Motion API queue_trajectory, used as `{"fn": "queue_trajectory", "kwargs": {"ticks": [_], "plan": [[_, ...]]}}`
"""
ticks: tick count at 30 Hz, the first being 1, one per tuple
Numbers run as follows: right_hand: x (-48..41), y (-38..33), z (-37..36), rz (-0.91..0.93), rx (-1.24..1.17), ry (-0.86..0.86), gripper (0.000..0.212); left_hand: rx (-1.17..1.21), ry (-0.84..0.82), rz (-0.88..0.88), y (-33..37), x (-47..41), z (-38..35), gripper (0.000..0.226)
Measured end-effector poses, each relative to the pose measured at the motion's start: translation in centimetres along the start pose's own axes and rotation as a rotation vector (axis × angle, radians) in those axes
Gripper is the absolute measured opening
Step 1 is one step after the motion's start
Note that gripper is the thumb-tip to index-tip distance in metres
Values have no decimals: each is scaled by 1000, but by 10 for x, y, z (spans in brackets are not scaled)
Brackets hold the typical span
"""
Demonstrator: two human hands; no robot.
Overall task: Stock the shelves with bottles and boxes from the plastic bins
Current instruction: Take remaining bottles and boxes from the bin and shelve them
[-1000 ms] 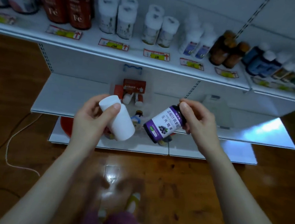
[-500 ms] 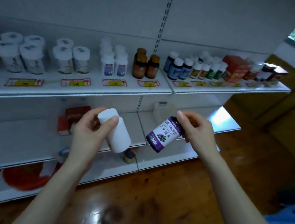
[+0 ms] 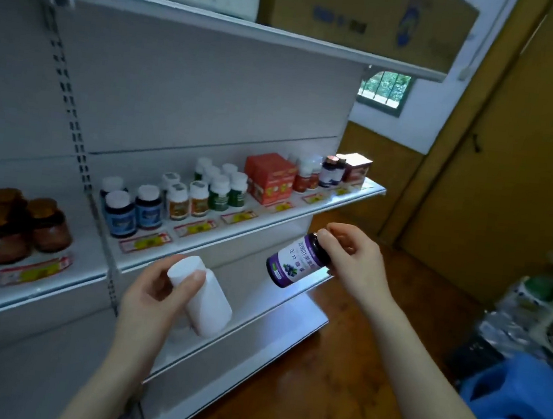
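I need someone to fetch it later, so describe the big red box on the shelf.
Start at the stocked middle shelf of the white unit and follow it right. The red box stands upright between the green-labelled white-capped bottles and small red-labelled bottles. It is the widest item there, square-sided among round bottles.

A plain white bottle (image 3: pixel 205 296), a purple-labelled dark bottle (image 3: pixel 296 263), white shelves (image 3: pixel 266 223) with red-and-yellow price tags (image 3: pixel 145 242), a red box (image 3: pixel 269 177), amber jars (image 3: pixel 21 227), a blue bin (image 3: pixel 528 410), brown floor (image 3: pixel 336 371).
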State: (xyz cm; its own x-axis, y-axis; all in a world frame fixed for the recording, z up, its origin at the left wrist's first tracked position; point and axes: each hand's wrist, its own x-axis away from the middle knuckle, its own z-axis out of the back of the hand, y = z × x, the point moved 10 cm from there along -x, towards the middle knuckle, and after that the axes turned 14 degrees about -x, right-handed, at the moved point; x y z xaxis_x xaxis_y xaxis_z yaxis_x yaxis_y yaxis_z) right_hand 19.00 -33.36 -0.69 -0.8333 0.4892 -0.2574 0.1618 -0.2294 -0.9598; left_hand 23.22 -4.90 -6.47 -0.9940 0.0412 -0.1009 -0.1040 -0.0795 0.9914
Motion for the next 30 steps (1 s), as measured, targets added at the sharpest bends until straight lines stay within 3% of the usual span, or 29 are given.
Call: {"fn": "queue_trajectory", "kwargs": {"ticks": [8,15,20,25,30], "plan": [[-106,48,73,12,83,66,22,-35,-51,-76,10,-98,-118,21],[-252,88,111,17,-2,141,9,21,-89,-108,17,-210,-245,19],[-344,91,139,82,-48,235,13,-23,-48,-127,36,-277,-293,18],[-427,102,126,116,-53,151,22,-69,26,-139,43,-323,-321,14],[-505,116,97,194,-1,1,31,-124,229,-127,37,-355,-332,19]]}}
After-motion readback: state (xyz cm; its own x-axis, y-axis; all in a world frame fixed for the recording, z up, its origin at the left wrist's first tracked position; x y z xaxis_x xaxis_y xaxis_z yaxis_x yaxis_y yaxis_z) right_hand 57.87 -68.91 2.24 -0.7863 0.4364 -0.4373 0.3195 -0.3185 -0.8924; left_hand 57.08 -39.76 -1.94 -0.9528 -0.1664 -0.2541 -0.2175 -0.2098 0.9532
